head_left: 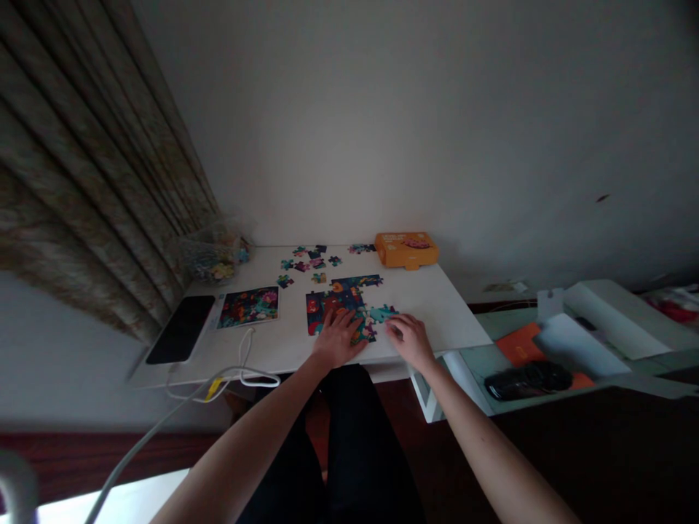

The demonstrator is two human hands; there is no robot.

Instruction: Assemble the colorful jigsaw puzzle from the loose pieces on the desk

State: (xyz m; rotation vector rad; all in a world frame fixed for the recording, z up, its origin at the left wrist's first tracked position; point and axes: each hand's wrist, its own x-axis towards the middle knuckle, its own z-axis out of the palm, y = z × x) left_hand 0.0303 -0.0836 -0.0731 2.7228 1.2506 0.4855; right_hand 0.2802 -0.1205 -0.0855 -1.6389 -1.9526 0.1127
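Observation:
A partly joined jigsaw puzzle (317, 306) lies near the front edge of the white table. Flat on its lower part rests my left hand (337, 336), fingers spread. My right hand (408, 336) is at the puzzle's right side, its bent fingertips touching the edge of a teal puzzle section (382, 314). Whether those fingers pinch a piece is too small to make out. Several loose puzzle pieces (317, 263) are scattered behind the joined part. To the left lies a picture card (250, 306) with a colourful printed scene.
An orange box (407, 249) stands at the table's back right. On the left are a black tablet (181, 330), a white cable (256, 376) over the front edge and a clear bag (212, 255) by the curtain (92, 145). A lower glass shelf holds a dark bottle (518, 381).

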